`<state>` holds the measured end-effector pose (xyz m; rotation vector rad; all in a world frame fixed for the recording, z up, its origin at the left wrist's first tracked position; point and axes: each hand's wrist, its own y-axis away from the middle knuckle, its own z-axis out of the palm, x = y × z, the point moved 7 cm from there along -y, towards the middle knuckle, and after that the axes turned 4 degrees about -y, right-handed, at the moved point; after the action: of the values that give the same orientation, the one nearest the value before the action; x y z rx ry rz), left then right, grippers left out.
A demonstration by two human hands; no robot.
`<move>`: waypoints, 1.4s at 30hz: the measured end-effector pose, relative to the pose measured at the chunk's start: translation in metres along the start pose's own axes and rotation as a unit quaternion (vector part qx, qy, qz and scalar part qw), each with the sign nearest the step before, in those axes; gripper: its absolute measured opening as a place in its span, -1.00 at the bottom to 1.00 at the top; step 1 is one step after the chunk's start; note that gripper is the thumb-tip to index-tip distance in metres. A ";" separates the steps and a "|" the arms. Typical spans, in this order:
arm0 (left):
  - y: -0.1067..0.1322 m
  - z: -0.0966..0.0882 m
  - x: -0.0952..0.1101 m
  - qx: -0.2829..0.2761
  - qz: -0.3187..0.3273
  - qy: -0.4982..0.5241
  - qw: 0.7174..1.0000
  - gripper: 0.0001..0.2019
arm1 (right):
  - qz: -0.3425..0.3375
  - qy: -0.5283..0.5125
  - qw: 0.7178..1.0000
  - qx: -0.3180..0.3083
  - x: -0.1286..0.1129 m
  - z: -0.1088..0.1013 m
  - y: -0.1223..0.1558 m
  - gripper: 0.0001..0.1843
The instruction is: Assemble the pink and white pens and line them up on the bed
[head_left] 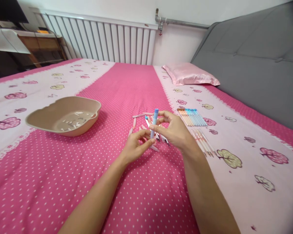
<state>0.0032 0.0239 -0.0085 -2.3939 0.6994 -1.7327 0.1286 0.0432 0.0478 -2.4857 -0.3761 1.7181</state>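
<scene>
Vertically, blue pen (155,120) between left hand (136,146), right hand (176,130).

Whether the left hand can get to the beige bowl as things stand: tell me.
Probably yes: only bare bedspread lies between the left hand and the beige bowl, though its fingers pinch the blue pen.

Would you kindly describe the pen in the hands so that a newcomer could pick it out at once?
On the pink dotted bed, right of the beige bowl, the left hand and right hand meet over a loose heap of pens. Between them is one pen, the only one standing upright, blue-capped, while the rest lie flat.
</scene>
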 end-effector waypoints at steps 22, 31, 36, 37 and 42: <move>0.002 0.001 0.003 -0.033 -0.028 0.044 0.998 -0.76 | 0.051 -0.194 0.976 -0.082 0.000 0.014 0.004 -0.60; 0.001 0.000 0.005 -0.011 -0.022 0.021 0.999 -0.75 | 0.017 -0.066 0.997 -0.028 0.001 0.005 0.001 -0.55; 0.001 -0.002 0.003 0.003 -0.013 0.022 1.000 -0.77 | 0.018 -0.070 0.997 -0.035 0.003 0.007 0.002 -0.46; 0.001 -0.002 0.003 0.002 -0.008 0.028 1.000 -0.77 | 0.020 -0.086 0.995 -0.043 0.003 0.008 0.003 -0.46; 0.001 0.001 0.003 -0.021 -0.016 0.073 0.997 -0.76 | 0.034 -0.221 0.969 -0.109 -0.003 0.016 0.006 -0.58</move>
<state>0.0046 0.0214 -0.0061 -2.3340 0.7261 -1.9412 0.1132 0.0359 0.0437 -2.2482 -0.5448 2.3791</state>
